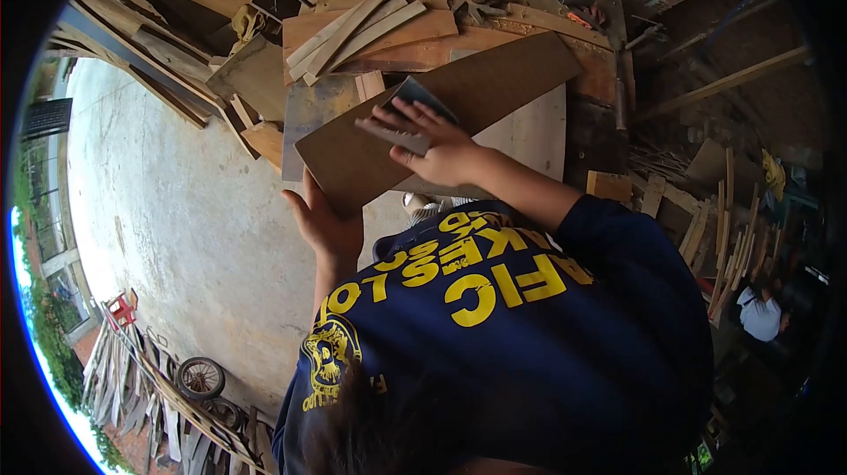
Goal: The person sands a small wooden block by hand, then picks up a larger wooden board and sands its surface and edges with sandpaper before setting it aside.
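A long brown wooden board (520, 78) slants across the workbench, its lower left end towards me. My left hand (331, 228) grips that near end, with the thumb outside the edge and the fingers hidden beneath the board. On the board's upper face, my right hand (437, 147) presses a dark, folded sheet that looks like sandpaper (427, 97). Its fingers stretch over the sheet, and the thumb lies along the near side. A small wood block (370, 84) sits just beyond the board.
Loose wood strips (357, 29) lie crossed on the workbench (309, 100). A metal hand tool (479, 3) and wood shavings are at the back. Planks (150, 43) lean at left, a wheel (201, 378) stands lower left, and a person in white (760, 314) is at far right.
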Available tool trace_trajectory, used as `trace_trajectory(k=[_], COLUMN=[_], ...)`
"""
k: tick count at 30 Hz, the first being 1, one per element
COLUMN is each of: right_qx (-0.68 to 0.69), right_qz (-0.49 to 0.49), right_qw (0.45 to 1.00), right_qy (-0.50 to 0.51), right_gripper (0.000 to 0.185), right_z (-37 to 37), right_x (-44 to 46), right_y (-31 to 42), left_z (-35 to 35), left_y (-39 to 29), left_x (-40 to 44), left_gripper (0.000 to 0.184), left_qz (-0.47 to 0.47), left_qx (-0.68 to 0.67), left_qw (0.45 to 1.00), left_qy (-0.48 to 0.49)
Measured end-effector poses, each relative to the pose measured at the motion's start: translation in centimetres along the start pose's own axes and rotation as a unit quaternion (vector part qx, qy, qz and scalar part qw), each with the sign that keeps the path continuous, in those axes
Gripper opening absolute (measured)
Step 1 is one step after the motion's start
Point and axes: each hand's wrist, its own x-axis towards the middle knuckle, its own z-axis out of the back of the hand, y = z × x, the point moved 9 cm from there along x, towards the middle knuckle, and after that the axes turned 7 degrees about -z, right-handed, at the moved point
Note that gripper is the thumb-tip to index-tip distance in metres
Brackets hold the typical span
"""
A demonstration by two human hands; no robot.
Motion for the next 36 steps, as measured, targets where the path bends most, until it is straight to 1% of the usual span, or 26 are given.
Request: trace_trajectory(k=[1, 2, 4, 6, 7, 8, 9, 10, 12, 13, 14, 16, 18, 19, 21, 23, 24, 25, 26, 28, 29, 30, 32, 33, 35, 36], right_qx=[0.017, 0.021, -0.031, -0.048, -0.049, 0.034, -0.016, 0.007, 0.015, 0.05, 0.083, 0.011, -0.04, -0.072, -0.057, -0.001, 0.019, 0.019, 0.018, 0.028, 0.045, 0.017, -0.042, -0.032, -0.014, -0.014], right_qz=[-0.084, -0.255, -0.287, -0.202, -0.133, -0.077, 0.034, 0.08, 0.099, 0.036, -0.026, -0.221, -0.26, -0.247, -0.078, 0.055, 0.095, 0.098, 0.1, 0.014, -0.096, -0.116, -0.055, -0.024, 0.041, 0.043], right_qw=[0.995, 0.966, 0.956, 0.977, 0.99, 0.996, 0.999, 0.997, 0.995, 0.998, 0.996, 0.975, 0.964, 0.965, 0.993, 0.998, 0.995, 0.994, 0.994, 0.996, 0.993, 0.991, 0.989, 0.992, 0.996, 0.996], right_qy=[-0.051, -0.033, -0.048, -0.042, -0.025, -0.002, -0.018, -0.017, -0.008, -0.007, -0.003, -0.029, -0.042, -0.046, -0.071, -0.042, -0.04, -0.035, -0.029, -0.086, -0.061, -0.065, -0.127, -0.121, -0.081, -0.079], right_gripper=[0.051, 0.053, 0.055, 0.055, 0.055, 0.055, 0.055, 0.054, 0.055, 0.054, 0.053, 0.052, 0.052, 0.052, 0.05, 0.05, 0.051, 0.052, 0.052, 0.053, 0.052, 0.051, 0.052, 0.052, 0.051, 0.051], right_z=[0.8, 1.8, 2.1, 1.4, 0.6, 0.2, -1.2, -1.6, -1.2, -1.2, -0.9, 2.5, 1.6, 0.7, -0.2, -1.9, -2.2, -2.1, -2.0, -0.7, 0.9, 0.6, 0.5, -0.2, -1.2, -1.1], right_x=[0.3, -0.1, 0.1, 1.4, 2.0, 1.8, 1.2, 0.3, -0.7, -0.2, 0.6, 0.5, 2.2, 2.8, 3.0, 0.9, -0.2, 0.2, 0.7, 3.8, 5.0, 6.4, 6.4, 5.5, 1.8, 0.8], right_y=[-6.8, -13.9, -18.0, -11.0, -5.6, 0.1, 5.2, 8.6, 8.8, 5.4, 1.0, -7.5, -12.7, -11.4, -1.8, 7.4, 9.9, 9.9, 9.7, 5.5, 3.4, 1.9, 3.6, 4.7, 8.2, 8.6], left_z=[0.3, 0.6, 0.7, 0.6, 0.8, 0.8, 0.6, 0.5, 0.0, -0.4, -0.1, 1.0, 1.6, 1.7, 1.3, 0.5, 0.9, 1.4, 1.7, 0.9, 0.7, 0.5, -0.1, 0.1, -0.5, -0.6], left_y=[0.2, 0.3, 0.4, 0.2, 0.1, 0.0, -0.1, -0.1, -0.2, 0.2, 0.5, 1.1, 1.4, 1.6, 1.3, 0.8, 0.6, 0.3, 0.3, 0.9, 1.1, 1.1, 0.9, 0.8, 0.1, 0.1], left_x=[0.0, 0.1, 0.1, 0.3, 0.6, 0.8, 0.9, 0.8, 0.5, 0.4, 0.4, 0.2, -0.1, 0.0, 0.3, 0.3, 0.1, -0.1, 0.0, 0.3, 0.1, 0.0, 0.2, 0.7, 1.3, 1.2], left_gripper=[0.08, 0.081, 0.08, 0.079, 0.079, 0.079, 0.079, 0.079, 0.078, 0.078, 0.076, 0.074, 0.073, 0.072, 0.072, 0.073, 0.074, 0.074, 0.074, 0.072, 0.072, 0.072, 0.072, 0.072, 0.074, 0.074], left_qz=[0.001, 0.0, -0.007, -0.015, -0.014, -0.011, -0.007, -0.008, -0.002, 0.003, 0.009, 0.021, 0.025, 0.028, 0.022, 0.012, 0.01, 0.009, 0.006, 0.014, 0.016, 0.016, 0.017, 0.017, 0.004, 0.002], left_qx=[0.011, 0.02, 0.026, 0.028, 0.031, 0.023, 0.014, 0.017, -0.016, -0.019, -0.011, 0.011, 0.015, 0.017, 0.008, 0.002, 0.006, 0.01, 0.012, 0.002, -0.004, -0.004, -0.031, -0.031, -0.087, -0.088], left_qw=[1.0, 0.999, 0.999, 0.998, 0.998, 0.999, 1.0, 1.0, 1.0, 1.0, 1.0, 0.998, 0.998, 0.997, 0.999, 1.0, 0.997, 0.993, 0.993, 0.999, 0.999, 0.999, 0.999, 0.999, 0.996, 0.996], left_qy=[-0.02, -0.038, -0.045, -0.056, -0.055, -0.038, -0.02, -0.019, -0.011, 0.0, -0.017, -0.054, -0.062, -0.066, -0.046, -0.026, -0.073, -0.119, -0.119, -0.039, -0.04, -0.041, -0.037, -0.037, 0.017, 0.015])
